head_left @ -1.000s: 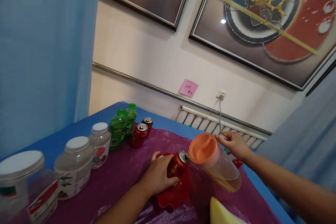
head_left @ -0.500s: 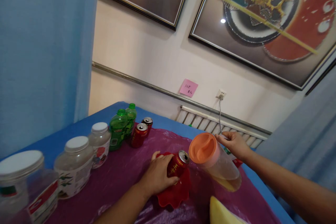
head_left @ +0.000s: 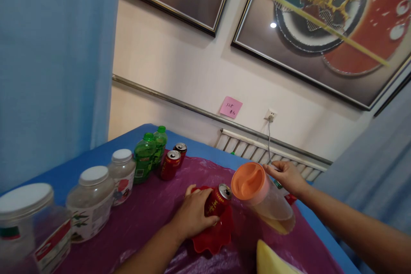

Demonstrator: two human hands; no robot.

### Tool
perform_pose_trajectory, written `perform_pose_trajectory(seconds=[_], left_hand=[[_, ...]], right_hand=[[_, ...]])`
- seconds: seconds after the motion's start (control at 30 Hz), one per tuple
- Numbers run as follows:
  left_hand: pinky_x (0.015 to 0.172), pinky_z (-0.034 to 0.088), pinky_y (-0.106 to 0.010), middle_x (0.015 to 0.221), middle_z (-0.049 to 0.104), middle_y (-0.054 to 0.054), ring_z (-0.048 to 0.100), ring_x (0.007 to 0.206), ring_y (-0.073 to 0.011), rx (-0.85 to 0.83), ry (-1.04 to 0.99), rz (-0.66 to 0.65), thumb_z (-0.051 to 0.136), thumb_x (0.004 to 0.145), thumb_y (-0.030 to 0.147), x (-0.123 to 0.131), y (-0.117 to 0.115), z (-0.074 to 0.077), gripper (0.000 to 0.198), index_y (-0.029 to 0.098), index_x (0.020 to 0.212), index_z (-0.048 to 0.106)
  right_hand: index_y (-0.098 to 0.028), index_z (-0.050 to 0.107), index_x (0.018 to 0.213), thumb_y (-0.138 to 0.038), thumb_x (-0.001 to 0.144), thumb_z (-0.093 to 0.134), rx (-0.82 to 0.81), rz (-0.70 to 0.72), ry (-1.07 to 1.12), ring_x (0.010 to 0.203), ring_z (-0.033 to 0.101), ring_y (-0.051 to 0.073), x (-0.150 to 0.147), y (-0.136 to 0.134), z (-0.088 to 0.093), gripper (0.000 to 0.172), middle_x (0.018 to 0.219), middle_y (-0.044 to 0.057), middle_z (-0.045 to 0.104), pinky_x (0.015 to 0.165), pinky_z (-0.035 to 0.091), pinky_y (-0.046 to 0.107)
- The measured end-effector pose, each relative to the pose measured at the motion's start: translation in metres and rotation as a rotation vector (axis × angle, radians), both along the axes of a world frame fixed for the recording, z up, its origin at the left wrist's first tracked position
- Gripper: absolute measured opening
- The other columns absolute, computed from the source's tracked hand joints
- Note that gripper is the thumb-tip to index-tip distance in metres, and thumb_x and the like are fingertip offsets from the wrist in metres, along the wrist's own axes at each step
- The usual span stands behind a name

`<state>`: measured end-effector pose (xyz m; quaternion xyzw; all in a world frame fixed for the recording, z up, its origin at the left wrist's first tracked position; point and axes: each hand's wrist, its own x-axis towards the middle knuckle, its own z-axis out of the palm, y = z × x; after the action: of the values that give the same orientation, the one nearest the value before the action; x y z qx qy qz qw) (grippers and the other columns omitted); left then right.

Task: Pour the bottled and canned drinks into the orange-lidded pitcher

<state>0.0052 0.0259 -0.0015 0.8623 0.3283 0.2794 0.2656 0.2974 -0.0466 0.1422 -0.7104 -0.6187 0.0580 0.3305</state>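
My left hand (head_left: 195,214) is wrapped round a red drink can (head_left: 217,201), which leans to the right over a red scalloped dish (head_left: 213,239). Beside it, my right hand (head_left: 287,175) grips the far side of a clear pitcher (head_left: 272,212) with an orange lid (head_left: 248,182). The pitcher is tilted toward the can, its lid close to the can's top, and some yellowish liquid lies low inside. My right fingers partly hide behind the pitcher, where its handle is not visible.
White-lidded jars (head_left: 93,203) line the left side, with green bottles (head_left: 144,158) and two red cans (head_left: 171,166) behind. Purple plastic sheeting (head_left: 150,227) covers the blue table. A yellow object (head_left: 272,261) lies at the front. A radiator (head_left: 240,147) stands against the wall.
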Motion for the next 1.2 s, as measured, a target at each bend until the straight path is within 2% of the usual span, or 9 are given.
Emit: perform_pose_trajectory(seconds=[1.0,1.2], left_hand=[[0.119,0.017,-0.052,0.115,0.071,-0.007,0.063,0.113,-0.0302,0.008,0.002,0.015,0.082,0.065,0.04,0.0008,0.0,-0.0011,0.06,0.024,0.118,0.06],[0.119,0.019,-0.052,0.113,0.072,-0.006,0.064,0.111,-0.0295,0.016,-0.008,0.005,0.081,0.065,0.039,0.0009,0.0007,-0.0024,0.055,0.025,0.115,0.06]], right_hand=[[-0.026,0.025,0.058,-0.062,0.081,0.054,-0.003,0.006,0.033,0.051,0.023,0.009,0.0038,-0.0003,-0.0056,0.051,0.055,-0.007,0.022,0.044,0.02,0.024],[-0.026,0.025,0.057,-0.06,0.081,0.055,0.013,0.005,0.021,0.05,0.022,0.009,0.002,-0.0014,-0.0041,0.052,0.054,-0.007,0.021,0.044,0.019,0.024]])
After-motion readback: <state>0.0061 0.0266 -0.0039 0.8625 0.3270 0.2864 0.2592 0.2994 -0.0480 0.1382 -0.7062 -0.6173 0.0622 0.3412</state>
